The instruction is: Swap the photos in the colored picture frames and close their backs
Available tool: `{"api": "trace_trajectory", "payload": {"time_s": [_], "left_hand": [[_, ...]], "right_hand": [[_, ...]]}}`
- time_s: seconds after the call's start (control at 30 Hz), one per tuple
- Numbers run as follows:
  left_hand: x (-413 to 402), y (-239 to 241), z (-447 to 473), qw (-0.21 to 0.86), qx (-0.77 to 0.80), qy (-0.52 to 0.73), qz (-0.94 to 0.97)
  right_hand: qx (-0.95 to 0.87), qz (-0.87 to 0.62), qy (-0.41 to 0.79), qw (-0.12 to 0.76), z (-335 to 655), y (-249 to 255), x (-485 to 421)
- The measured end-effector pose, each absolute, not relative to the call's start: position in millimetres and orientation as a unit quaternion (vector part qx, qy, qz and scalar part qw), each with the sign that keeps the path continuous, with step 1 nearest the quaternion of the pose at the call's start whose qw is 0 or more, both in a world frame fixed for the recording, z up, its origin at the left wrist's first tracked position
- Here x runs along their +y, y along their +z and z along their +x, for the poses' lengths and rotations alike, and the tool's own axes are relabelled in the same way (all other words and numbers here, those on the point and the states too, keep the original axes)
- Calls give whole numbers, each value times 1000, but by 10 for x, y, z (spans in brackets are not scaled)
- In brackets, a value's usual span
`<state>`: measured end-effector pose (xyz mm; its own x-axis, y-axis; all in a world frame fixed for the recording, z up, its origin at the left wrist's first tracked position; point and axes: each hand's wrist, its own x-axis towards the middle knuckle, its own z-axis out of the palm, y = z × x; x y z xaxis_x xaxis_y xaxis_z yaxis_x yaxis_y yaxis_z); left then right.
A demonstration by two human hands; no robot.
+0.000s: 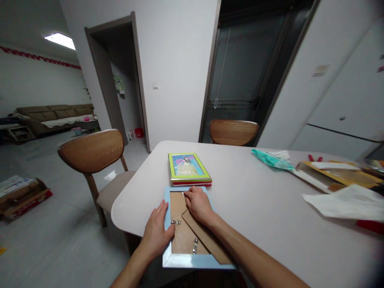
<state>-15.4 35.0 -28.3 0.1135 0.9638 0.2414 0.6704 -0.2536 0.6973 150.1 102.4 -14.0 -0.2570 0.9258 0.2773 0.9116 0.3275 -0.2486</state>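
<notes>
A light blue picture frame (180, 261) lies face down at the table's near edge, its brown backing board (179, 244) showing. A brown stand flap (207, 240) slants across the backing, partly covered by my right forearm. My left hand (157, 232) grips the frame's left side, thumb over the border near a metal clip (175, 222). At the top border, my right hand (198, 204) has its fingers closed on another small metal clip (183, 194). A further clip (195, 245) sits near the bottom border.
Just beyond lies a stack of frames, topped by a green frame (172, 168) with a princess picture. A teal packet (271, 160), white paper (345, 202) and a yellow envelope (369, 180) are at right. Wooden chairs (93, 152) stand left and behind the white table (255, 212).
</notes>
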Motion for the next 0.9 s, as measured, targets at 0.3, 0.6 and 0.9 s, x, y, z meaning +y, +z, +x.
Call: {"api": "trace_trajectory", "payload": {"time_s": [0.3,0.6,0.9], "left_hand": [[352,-292,-151,191,576,318,728],[325,-324,-155,174,579,309,734],[333,-334,-149,152,586,274,747]], "right_hand": [[-800,-568,26,194,1491,-105,999],[-859,-448,114,221,1360,-32,540],[-835,-473,152,236,1336,-40,604]]}}
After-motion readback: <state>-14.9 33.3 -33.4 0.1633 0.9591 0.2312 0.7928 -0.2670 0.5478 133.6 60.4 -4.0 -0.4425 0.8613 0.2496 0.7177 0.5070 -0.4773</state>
